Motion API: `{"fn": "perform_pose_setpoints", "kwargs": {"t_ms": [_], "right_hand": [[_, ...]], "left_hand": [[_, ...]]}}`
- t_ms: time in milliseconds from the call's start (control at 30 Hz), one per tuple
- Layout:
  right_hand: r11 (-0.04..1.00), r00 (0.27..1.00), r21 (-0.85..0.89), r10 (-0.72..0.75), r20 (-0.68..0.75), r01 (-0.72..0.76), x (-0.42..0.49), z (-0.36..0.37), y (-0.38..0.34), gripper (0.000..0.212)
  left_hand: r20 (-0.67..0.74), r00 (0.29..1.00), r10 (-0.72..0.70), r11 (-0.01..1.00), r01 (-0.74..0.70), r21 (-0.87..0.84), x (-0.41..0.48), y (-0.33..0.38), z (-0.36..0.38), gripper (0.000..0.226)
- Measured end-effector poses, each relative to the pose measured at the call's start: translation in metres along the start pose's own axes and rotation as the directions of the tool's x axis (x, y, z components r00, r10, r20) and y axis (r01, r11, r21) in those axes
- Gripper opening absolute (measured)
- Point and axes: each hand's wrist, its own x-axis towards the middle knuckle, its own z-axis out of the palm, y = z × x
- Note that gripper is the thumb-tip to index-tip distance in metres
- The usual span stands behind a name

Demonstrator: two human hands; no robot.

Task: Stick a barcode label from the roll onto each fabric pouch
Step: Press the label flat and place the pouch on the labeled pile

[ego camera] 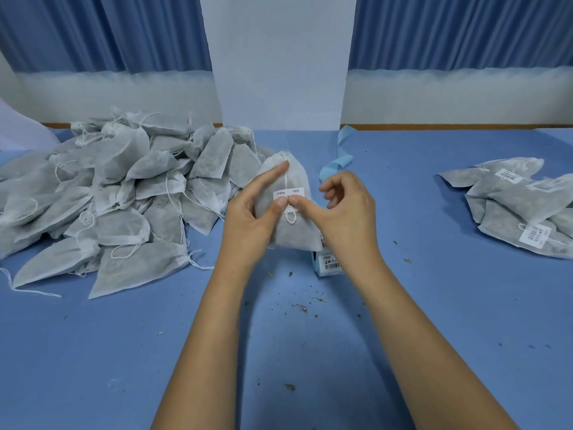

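Standing upright near the middle of the blue worktop [124, 352], a fabric pouch [291, 231] of thin, white, fibrous non-woven cloth shows a grey-green filling through its skin, and its gathered top narrows to a rounded point. The left hand [248, 218] has its grip around the pouch's left side, with the index finger laid straight up toward the top and the thumb pressed on a white rectangular barcode label [294, 191] that sits across the upper front. The right hand [347, 209] presses its straight thumb tip onto the same label; its other fingers curl loosely above and hold nothing. A thin white drawstring [286, 184] runs down the pouch's front under the label and ends in a small loop just below it. Partly hidden behind the pouch and the right wrist, the label roll [328, 265] lies on the worktop, and a pale blue, glossy backing strip [336, 159] curls away behind it. To the left is a large loose heap of unlabelled pouches [124, 197], soft, wrinkled and tangled in strings. On the right, a smaller pile of labelled pouches [521, 206] lies flat. Dry herb crumbs [302, 308] speckle the worktop near the arms. Pleated blue curtains [93, 32] hang behind.
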Motion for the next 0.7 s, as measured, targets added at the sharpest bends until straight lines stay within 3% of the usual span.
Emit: {"fn": "perform_pose_setpoints", "kwargs": {"t_ms": [133,267,400,533,700], "right_hand": [[0.929,0.981,0.331,0.121,0.153,-0.167,0.000,0.000,-0.002,0.010],[0.930,0.989,0.343,0.107,0.101,-0.136,0.000,0.001,0.000,0.009],[0.893,0.978,0.407,0.134,0.162,-0.190,-0.006,-0.004,-0.002,0.006],[0.899,0.980,0.392,0.161,0.114,-0.193,-0.008,-0.020,-0.004,0.008],[0.877,0.965,0.411,0.259,0.028,-0.248,-0.004,-0.061,0.003,0.005]], "left_hand": [[-0.038,0.999,-0.020,0.994,0.015,-0.110,0.001,0.003,0.006,0.064],[-0.134,0.975,-0.177,0.971,0.151,-0.185,0.002,0.001,0.013,0.069],[-0.197,0.958,-0.206,0.966,0.167,-0.195,0.002,-0.001,0.014,0.063],[-0.145,0.957,-0.251,0.950,0.215,-0.227,0.002,0.002,0.028,0.056],[-0.085,0.945,-0.316,0.944,0.304,-0.131,0.005,0.017,0.068,0.040]]}}
